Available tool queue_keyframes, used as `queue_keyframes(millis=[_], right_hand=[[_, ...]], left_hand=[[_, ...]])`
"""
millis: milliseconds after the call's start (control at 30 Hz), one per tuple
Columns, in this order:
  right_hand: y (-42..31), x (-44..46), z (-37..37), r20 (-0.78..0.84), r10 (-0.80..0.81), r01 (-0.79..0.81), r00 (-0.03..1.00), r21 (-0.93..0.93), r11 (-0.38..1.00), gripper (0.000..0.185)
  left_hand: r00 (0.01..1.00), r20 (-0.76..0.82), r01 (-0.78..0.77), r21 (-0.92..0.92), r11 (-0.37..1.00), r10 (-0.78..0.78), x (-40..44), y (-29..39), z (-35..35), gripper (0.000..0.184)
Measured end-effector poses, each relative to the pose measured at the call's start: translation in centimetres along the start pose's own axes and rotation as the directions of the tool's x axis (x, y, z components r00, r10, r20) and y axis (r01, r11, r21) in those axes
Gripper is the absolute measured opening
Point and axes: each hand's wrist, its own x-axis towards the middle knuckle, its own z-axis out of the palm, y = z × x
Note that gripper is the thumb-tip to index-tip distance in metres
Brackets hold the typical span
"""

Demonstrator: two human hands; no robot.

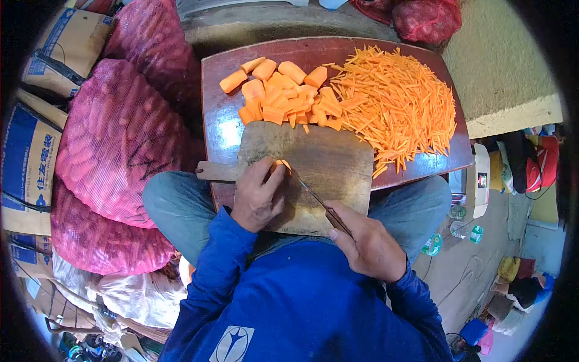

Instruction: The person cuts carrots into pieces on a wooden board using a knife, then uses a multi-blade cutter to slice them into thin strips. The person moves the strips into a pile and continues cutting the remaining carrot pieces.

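Note:
My left hand [258, 194] is closed, its curled fingertips pressing a piece of carrot [282, 163] onto the wooden cutting board [335, 157]. Most of that piece is hidden under the fingers. In my right hand [369, 241] is the wooden handle of a knife [318, 199], with its blade slanting up and left to the carrot. Beyond the board lie carrot slices and chunks [286, 96]. To their right spreads a large heap of carrot sticks [401, 99].
The board rests on a dark red table [220, 111] and over my lap. Pink mesh sacks of carrots [117, 145] crowd the left side, beside printed cardboard boxes [30, 163]. Plastic bottles [467, 231] lie on the floor at right. A red mesh bag [427, 19] sits at the back.

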Motion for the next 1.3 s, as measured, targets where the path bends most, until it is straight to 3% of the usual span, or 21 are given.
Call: queue_keyframes(millis=[167,267,400,567,767,900,1033,1200,1300], right_hand=[[-0.3,2.3,0.0,0.097,0.089,-0.097,0.991,0.071,0.993,0.045],[2.5,4.8,2.2,0.142,0.103,-0.106,0.985,0.011,0.994,0.041],[3.0,5.4,2.3,0.084,0.028,-0.031,0.996,0.036,0.999,0.039],[1.5,3.1,0.9,0.003,-0.040,0.039,0.999,0.106,0.994,0.039],[-0.1,1.8,-0.4,0.036,-0.014,0.014,0.999,0.006,1.000,0.039],[0.4,3.1,0.2,0.080,0.027,-0.030,0.996,0.031,0.999,0.038],[3.5,6.4,2.3,0.047,-0.041,0.037,0.998,0.082,0.996,0.037],[3.5,6.2,2.3,0.076,-0.047,0.044,0.996,0.039,0.998,0.037],[1.5,4.3,1.1,0.019,-0.057,0.055,0.998,0.099,0.994,0.039]], left_hand=[[1.000,-0.008,0.016,-0.013,1.000,-0.016,-0.1,0.1,0.2,0.044],[0.998,-0.055,0.011,-0.016,1.000,-0.012,-0.4,-0.1,0.9,0.043],[0.994,-0.051,0.087,-0.092,0.992,-0.092,-0.5,0.2,0.9,0.040],[0.995,-0.057,0.073,-0.097,0.993,-0.079,-0.5,0.1,0.4,0.038],[0.998,-0.049,0.027,-0.066,0.997,-0.030,-0.4,-0.2,0.4,0.036],[0.999,-0.047,0.022,-0.023,1.000,-0.023,-0.3,0.2,0.0,0.035],[0.995,-0.094,0.029,-0.070,0.997,-0.036,-0.3,0.1,0.8,0.033],[0.983,-0.065,0.162,-0.130,0.978,-0.172,-0.9,0.4,0.6,0.032],[0.990,-0.082,0.113,-0.066,0.991,-0.118,-1.1,0.2,0.7,0.035]])
